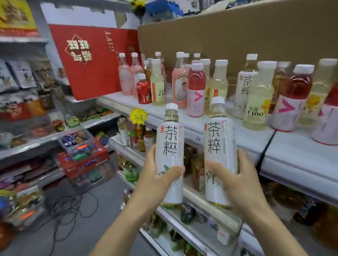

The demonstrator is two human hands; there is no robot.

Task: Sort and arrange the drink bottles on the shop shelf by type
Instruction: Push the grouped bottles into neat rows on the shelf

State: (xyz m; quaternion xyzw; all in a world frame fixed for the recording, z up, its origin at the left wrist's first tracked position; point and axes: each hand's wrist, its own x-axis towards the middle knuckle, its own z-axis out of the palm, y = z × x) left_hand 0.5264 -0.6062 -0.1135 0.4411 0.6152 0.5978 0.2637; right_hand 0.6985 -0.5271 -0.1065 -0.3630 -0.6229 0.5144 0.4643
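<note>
The left hand (pixel 157 178) grips one white tea bottle (pixel 170 147) and the right hand (pixel 238 181) grips a second tea bottle (pixel 218 150), both upright just off the front edge of the shelf (pixel 301 155). On it, red bottles (pixel 196 84) and yellow bottles (pixel 259 97) stand mixed, so most sorting seems left.

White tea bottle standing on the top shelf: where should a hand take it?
Probably best: grip the tea bottle by its upper body, below the cap, from the front left. It stands upright, and the C100 bottle crowds its lower right side.
</note>
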